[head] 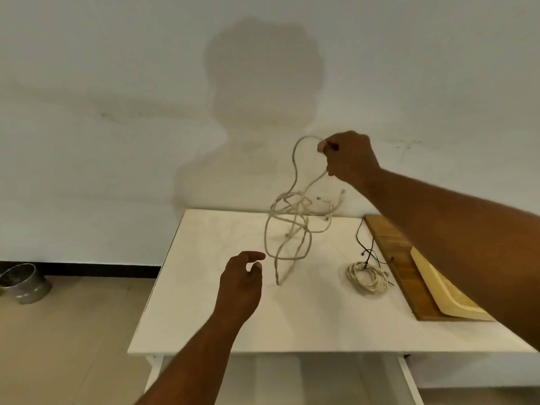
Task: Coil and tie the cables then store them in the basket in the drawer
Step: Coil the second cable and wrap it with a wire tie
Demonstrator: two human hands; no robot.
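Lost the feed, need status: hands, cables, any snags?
Right hand grips tangled cable, raised over table. Left hand open, near dangling end. Coiled cable lies apart.

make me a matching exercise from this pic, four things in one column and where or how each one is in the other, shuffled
Things
1. tangled white cable
2. coiled white cable
3. metal container
4. left hand

Places or states
a. on the floor by the wall
b. open, holding nothing
c. hanging from the right hand, lifted above the table
d. lying on the table top

Pairs: 1-c, 2-d, 3-a, 4-b
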